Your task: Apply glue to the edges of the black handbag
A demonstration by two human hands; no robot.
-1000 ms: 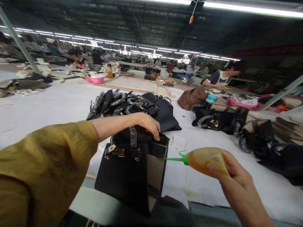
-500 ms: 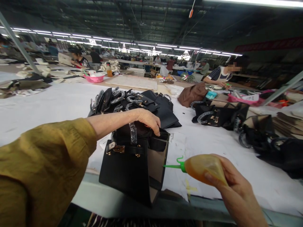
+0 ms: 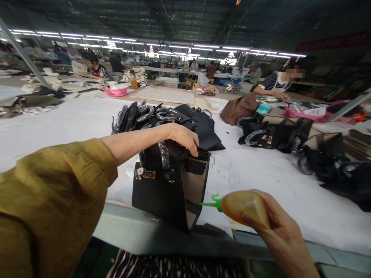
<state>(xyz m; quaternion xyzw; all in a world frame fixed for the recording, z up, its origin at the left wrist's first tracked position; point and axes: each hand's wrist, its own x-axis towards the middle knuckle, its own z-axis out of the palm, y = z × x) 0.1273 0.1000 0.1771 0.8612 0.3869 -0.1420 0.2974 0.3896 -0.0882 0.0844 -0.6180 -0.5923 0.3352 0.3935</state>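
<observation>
A black handbag (image 3: 159, 197) with gold hardware and a plastic-wrapped handle stands at the table's front edge, its beige-lined side turned to the right. My left hand (image 3: 185, 138) reaches over the top and pinches the bag's upper far rim. In my right hand (image 3: 278, 220) is a squeeze bottle (image 3: 243, 206) of amber liquid, held on its side. Its green nozzle points left, and the tip appears at or near the edge of the bag's open side; whether it touches I cannot tell.
Behind the bag lies a pile of black handbags (image 3: 197, 125). More black bags (image 3: 269, 133) lie at the right, near a brown cloth bundle (image 3: 239, 109). A pink basin (image 3: 116, 91) stands farther back. Across the table at the right, a co-worker (image 3: 272, 83) handles something small.
The bag now appears slightly higher and farther right in view. The nozzle tip sits lower along the bag's side edge. Both hands keep their holds.
</observation>
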